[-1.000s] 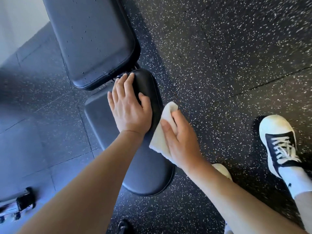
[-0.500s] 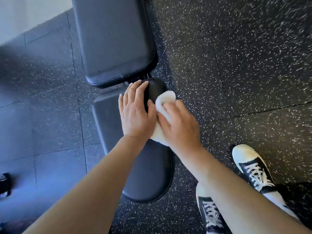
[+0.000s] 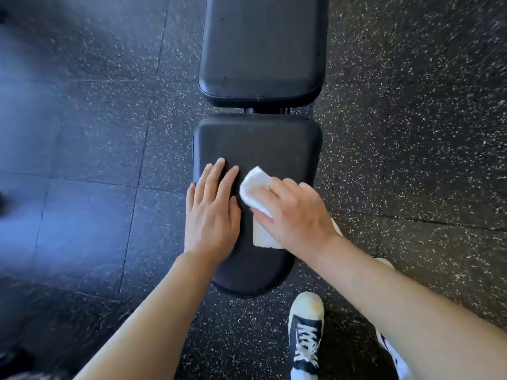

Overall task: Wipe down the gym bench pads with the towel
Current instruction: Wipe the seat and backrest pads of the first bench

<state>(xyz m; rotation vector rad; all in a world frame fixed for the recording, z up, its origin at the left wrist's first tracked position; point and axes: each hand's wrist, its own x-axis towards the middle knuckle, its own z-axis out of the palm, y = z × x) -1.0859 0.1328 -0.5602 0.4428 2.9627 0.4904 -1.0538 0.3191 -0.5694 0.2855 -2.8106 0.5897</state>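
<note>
The black seat pad of the gym bench lies below me, with the longer black back pad just beyond it across a narrow gap. My left hand rests flat on the seat pad's left half, fingers straight and together. My right hand grips a folded white towel and presses it on the seat pad's right half. The towel's bunched front sticks out past my curled fingers, and its rear edge shows under my palm. The two hands lie close side by side, the towel almost touching my left thumb.
Dark speckled rubber floor tiles surround the bench on all sides. My black-and-white sneaker stands just behind the seat pad's near end, to the right. The other shoe is mostly hidden under my right forearm.
My view has swung round behind the bench's near end. Both hands slid back toward me along the seat pad, and the towel moved from the pad's right edge onto its top.
</note>
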